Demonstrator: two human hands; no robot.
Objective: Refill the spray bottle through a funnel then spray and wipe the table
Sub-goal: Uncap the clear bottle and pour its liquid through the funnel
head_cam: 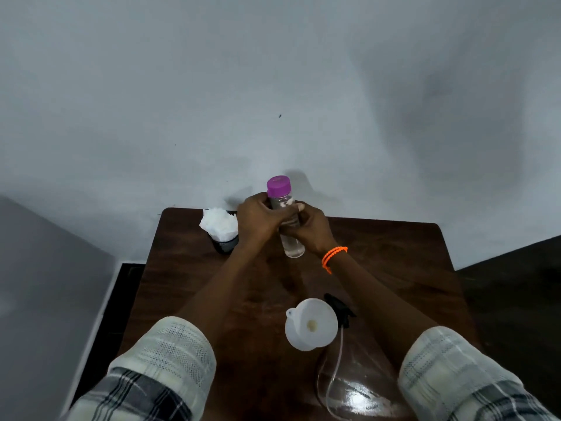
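Now, water bottle: a clear plastic bottle with a purple screw cap [278,184] stood upright at the far middle of the dark brown wooden desk [394,253], its long axis vertical, cap on, liquid visible in the lower part.
Left grip: the left hand [258,218] was wrapped around the bottle's upper body just under the cap, fingers closed on it.
Right grip: the right hand [309,229], with an orange braided band [333,257] at the wrist, was closed on the bottle's middle from the other side; both hands touched the bottle and each other.
Spray bottle: the clear plastic spray bottle [358,387] sat at the near edge of the desk, between the two plaid sleeves, well apart from the hands and closer to the person's body.
Funnel: a white plastic funnel [311,325] was seated in the spray bottle's neck, mouth up.
Sprayer head: the black trigger head with its thin tube [340,308] lay just beside the funnel, off the bottle.
Wiping material: white tissue in a dark mesh holder [220,224] stood at the far left, just beside the left wrist.
Key relation: the funnel lay directly toward the person from the grips, so the bottle likely had to be uncapped, drawn back and tipped over it; the cap sat nearest the left hand.
Stage, as judged: refill not yet begun.
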